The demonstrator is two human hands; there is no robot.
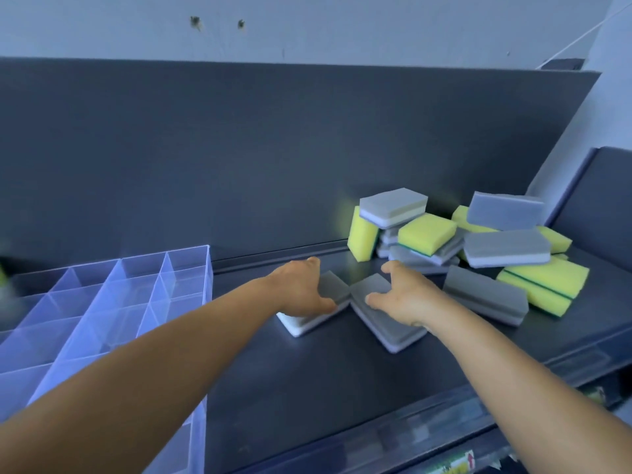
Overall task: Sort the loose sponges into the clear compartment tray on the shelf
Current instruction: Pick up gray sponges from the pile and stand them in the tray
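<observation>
Gripping one grey sponge each, left hand (pixel 301 292) and right hand (pixel 407 295), sponges touching.

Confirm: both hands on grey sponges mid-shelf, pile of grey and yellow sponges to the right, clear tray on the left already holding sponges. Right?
Wrong on one point: the head view shows the clear tray with its visible compartments empty. The rest holds: left hand and right hand each on a grey sponge, pile to the right.
</observation>
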